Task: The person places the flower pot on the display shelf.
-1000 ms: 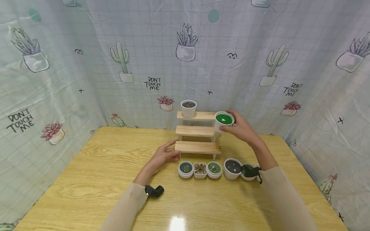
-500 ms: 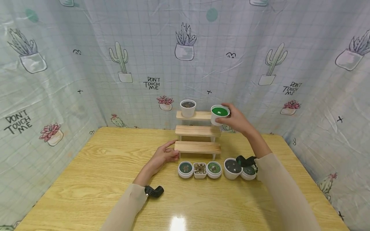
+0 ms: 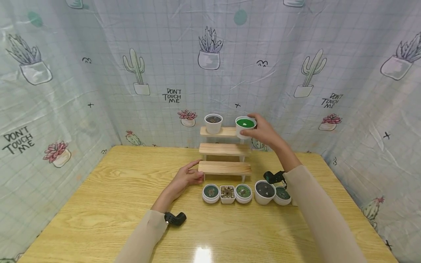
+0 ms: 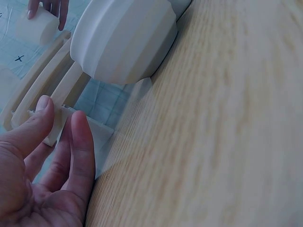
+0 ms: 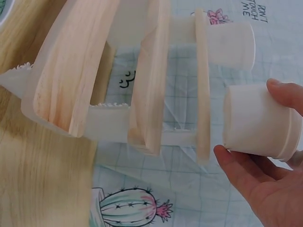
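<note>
My right hand [image 3: 264, 132] holds a white round pot [image 3: 239, 130] with a bright green top and a small pale piece on it. Thumb and fingers grip its sides above the right end of the top plank of a three-step wooden plant stand [image 3: 225, 167]. A narrow gap shows between the pot's base and the top plank [image 5: 202, 90] in the right wrist view. At the stand's lower left end, my left hand [image 3: 185, 179] grips the bottom plank [image 4: 71, 85] between thumb and fingers. Another white pot [image 3: 213, 126] with a dark top stands at the top plank's left.
Before the stand, a row of small pots includes a green-topped round one [image 3: 211, 193], a square one with pebbles [image 3: 227, 194] and another green round one [image 3: 243, 193]. Further right stand a dark-topped pot [image 3: 264, 192] and others partly behind my sleeve. A printed curtain [image 3: 158, 73] hangs behind.
My right hand has carried the green-topped pot up and to the left, from beside the stand to over the top plank's right end. The left hand has stayed at the stand.
</note>
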`<state>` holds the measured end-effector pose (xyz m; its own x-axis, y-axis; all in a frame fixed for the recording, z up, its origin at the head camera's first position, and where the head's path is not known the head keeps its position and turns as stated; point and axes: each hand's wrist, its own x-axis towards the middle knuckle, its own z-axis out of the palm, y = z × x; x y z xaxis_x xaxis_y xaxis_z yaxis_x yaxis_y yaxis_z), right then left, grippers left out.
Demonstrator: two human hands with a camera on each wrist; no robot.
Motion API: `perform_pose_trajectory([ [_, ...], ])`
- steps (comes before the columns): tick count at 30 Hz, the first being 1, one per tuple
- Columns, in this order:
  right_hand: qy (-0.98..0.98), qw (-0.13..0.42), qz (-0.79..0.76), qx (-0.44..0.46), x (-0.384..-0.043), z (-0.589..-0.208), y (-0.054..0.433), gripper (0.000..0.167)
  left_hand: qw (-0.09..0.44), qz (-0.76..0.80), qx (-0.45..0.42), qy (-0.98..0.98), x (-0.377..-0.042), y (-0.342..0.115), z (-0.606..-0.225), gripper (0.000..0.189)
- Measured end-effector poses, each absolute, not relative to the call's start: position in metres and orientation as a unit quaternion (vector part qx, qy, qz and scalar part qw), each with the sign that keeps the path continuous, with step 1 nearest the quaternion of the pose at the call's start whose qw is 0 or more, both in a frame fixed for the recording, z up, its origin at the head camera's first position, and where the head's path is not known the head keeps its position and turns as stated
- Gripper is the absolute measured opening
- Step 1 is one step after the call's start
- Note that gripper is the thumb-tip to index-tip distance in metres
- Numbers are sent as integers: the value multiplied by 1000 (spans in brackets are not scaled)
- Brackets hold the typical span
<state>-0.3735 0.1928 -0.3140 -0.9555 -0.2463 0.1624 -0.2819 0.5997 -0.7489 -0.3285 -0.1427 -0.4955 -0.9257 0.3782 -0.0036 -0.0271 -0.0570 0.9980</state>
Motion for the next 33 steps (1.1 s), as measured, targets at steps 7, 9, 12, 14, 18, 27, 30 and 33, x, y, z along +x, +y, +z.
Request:
perform_pose_trajectory([
  [7,-894,19,425,140,-384,-316,190,87,142,716,130,671,-328,-143,-496,74],
  [9,-897,20,419,137,-387,-316,188,86,140,717,129,671,-328,-143,-496,73],
  [12,-903,20,409,131,-390,-316,186,86,140,717,130,671,-328,-142,-496,72],
  [14,-905,17,406,125,-392,-316,184,86,140,717,130,670,-328,-142,-496,73],
  [18,-903,9,412,120,-395,-315,182,88,139,718,131,669,-329,-142,-496,73],
  [27,-902,2,417,114,-401,-315,180,89,137,716,132,671,-328,-142,-496,72],
  [30,-908,9,403,112,-402,-315,179,89,136,716,130,672,-327,-142,-497,72],
  [33,-912,13,394,110,-404,-315,178,89,135,717,129,672,-327,-142,-497,72],
])
